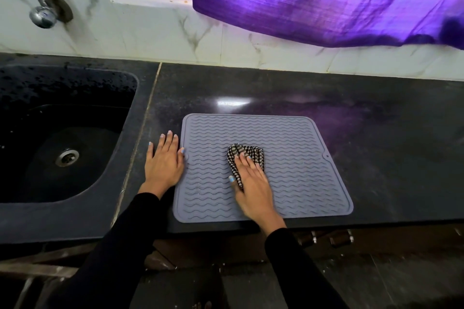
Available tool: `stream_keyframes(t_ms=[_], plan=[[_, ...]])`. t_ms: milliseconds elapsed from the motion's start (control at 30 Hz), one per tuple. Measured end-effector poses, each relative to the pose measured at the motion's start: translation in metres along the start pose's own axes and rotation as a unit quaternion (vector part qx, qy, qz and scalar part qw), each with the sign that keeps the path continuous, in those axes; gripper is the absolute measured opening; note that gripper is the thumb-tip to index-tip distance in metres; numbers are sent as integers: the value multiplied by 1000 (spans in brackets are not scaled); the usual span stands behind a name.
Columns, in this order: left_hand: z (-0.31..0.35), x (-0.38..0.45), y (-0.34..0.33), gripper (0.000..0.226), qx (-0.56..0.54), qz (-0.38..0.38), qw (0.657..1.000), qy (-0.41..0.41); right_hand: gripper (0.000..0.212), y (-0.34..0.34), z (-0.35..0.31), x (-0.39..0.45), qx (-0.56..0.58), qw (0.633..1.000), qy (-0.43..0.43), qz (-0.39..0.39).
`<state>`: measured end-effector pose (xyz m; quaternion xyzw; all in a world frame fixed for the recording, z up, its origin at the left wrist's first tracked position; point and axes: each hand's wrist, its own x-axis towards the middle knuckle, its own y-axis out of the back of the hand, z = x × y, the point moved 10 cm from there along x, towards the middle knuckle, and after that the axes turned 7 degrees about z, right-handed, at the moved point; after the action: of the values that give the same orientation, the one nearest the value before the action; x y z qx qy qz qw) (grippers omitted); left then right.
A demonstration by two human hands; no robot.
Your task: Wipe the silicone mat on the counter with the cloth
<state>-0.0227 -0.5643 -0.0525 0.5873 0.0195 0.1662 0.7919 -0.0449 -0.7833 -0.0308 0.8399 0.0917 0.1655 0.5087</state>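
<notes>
A grey silicone mat [296, 148] with wavy ridges lies flat on the black counter [376, 133], near its front edge. On the mat's middle left sits a bunched black-and-white checked cloth [241, 155]. My right hand [253, 183] presses flat on the cloth, fingers over it and thumb along its left side. My left hand [164, 160] rests flat on the counter at the mat's left edge, fingers spread, thumb touching the mat's rim.
A dark sink [62, 133] with a metal drain is set into the counter at the left, a tap [40, 11] on the wall above it. A purple curtain [326, 0] hangs over the back wall. The counter's front edge runs just below the mat.
</notes>
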Motion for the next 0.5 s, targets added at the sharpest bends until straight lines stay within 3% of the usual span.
stream_keyframes(t_ms=[100, 167, 200, 267, 300, 367, 400, 433, 500], plan=[[0, -1, -1, 53, 9, 9, 1000, -2, 47, 4, 9, 8, 140, 989, -53, -6], [0, -2, 1, 60, 8, 14, 1000, -3, 41, 6, 20, 12, 276, 952, -133, 15], [0, -2, 1, 64, 4, 13, 1000, -3, 39, 6, 34, 11, 393, 894, -214, 30], [-1, -4, 2, 68, -4, 15, 1000, -5, 36, 8, 62, 7, 621, 698, -351, 61], [-2, -4, 3, 68, -7, 17, 1000, -6, 37, 17, 76, 4, 676, 630, -375, 80], [-2, -4, 3, 69, -9, 17, 1000, -4, 39, 45, 111, 3, 702, 577, -383, 164], [-2, -4, 3, 69, -9, 18, 1000, -2, 38, 63, 127, 0, 680, 583, -387, 221], [-2, -5, 4, 70, -11, 23, 1000, 1, 37, 85, 141, -7, 626, 615, -392, 277], [-2, -4, 8, 74, -23, 43, 999, 5, 37, 128, 149, -9, 391, 790, -349, 318]])
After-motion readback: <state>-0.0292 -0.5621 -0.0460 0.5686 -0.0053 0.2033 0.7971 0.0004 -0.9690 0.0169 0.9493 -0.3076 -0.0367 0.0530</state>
